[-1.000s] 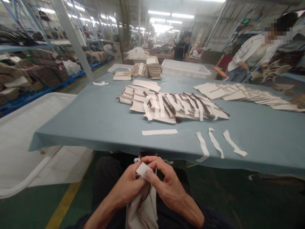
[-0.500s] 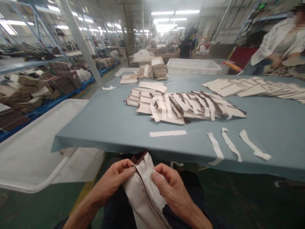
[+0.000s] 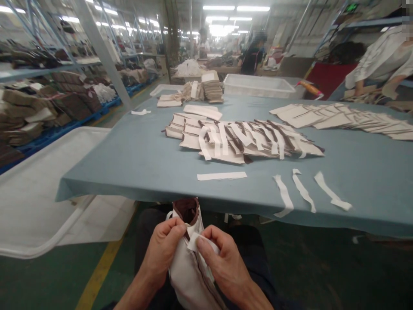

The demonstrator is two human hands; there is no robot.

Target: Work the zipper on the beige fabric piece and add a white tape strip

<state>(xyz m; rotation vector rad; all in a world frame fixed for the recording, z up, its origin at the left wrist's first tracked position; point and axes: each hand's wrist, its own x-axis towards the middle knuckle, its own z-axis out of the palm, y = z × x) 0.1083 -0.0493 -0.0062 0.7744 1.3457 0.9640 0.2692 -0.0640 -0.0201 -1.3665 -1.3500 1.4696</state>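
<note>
A cream fabric tube (image 3: 183, 275) with a dark brown lining and a dark seam down its side lies over my lap, its opening toward the table edge. Thumb and fingers of my left hand (image 3: 166, 245) pinch the edge of this tube just below the opening. My right hand (image 3: 222, 254) is closed on a white strip (image 3: 193, 242), whose short end sticks out past the thumb against the tube near the seam. The rest of that strip is mostly hidden by the fingers.
The blue-covered table (image 3: 129, 168) carries a row of cream pieces (image 3: 222, 153) with white strips on top. A loose white strip (image 3: 222, 176) lies near the front edge, several others rightward. A white cart (image 3: 29, 215) stands left. A co-worker (image 3: 377, 60) is at the far right.
The tube's brown-lined opening now shows wider. My right hand has shifted its grip on the white strip, so a short end now pokes out toward my left hand. The view has tilted slightly.
</note>
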